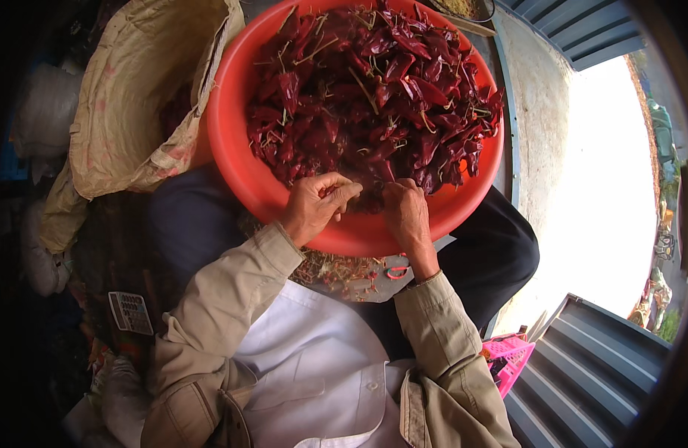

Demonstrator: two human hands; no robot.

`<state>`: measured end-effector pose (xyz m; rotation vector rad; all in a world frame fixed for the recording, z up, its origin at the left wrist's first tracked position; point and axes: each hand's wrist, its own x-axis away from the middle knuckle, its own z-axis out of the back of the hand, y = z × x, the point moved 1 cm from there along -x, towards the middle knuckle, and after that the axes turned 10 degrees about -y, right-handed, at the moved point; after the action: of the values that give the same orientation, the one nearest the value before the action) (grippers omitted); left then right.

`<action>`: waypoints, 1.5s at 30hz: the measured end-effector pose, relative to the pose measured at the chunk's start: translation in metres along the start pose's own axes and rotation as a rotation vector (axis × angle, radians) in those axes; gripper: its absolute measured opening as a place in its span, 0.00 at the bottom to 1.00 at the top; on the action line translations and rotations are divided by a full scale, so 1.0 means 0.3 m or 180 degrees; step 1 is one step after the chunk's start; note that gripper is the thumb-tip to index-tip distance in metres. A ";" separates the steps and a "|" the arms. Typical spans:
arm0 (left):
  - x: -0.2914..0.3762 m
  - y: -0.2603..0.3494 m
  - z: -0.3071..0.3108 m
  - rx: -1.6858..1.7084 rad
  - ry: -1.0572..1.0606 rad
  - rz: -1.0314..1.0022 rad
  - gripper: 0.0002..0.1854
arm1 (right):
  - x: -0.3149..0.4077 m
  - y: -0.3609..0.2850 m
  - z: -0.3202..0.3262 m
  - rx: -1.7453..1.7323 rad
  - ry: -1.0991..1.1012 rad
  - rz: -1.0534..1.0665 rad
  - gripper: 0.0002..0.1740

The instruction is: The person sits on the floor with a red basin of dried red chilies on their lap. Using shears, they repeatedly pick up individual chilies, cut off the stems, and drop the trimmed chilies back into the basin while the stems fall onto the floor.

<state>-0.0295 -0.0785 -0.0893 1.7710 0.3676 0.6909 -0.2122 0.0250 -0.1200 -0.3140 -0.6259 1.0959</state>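
A wide red plastic basin (pixel 232 168) in front of me holds a heap of dried red chili peppers (pixel 400 84), many with pale stems. Over the basin's near part, my left hand (pixel 321 201) has its fingers curled, with something dark red partly visible within them. To its right, my right hand (pixel 406 210) is bent at the near edge of the heap, its fingertips by a chili; its grip is largely hidden by the back of the hand. The two hands are apart.
An open woven sack (pixel 126 106) stands left of the basin, with dark red contents inside. Stems and scraps (pixel 338 269) litter the floor below the basin, near red-handled scissors (pixel 397 273). A calculator (pixel 131 312) lies lower left; a pink plastic basket (pixel 509 358) stands lower right.
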 end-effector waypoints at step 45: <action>0.044 0.037 -0.104 -0.2220 -0.1247 -0.1349 0.21 | 0.319 -0.161 0.074 -0.1176 0.1504 0.0986 0.08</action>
<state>-0.0396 -0.0505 -0.0695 1.0734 0.1862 0.1229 -0.1610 0.0884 -0.0469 -0.9850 -0.3558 1.1420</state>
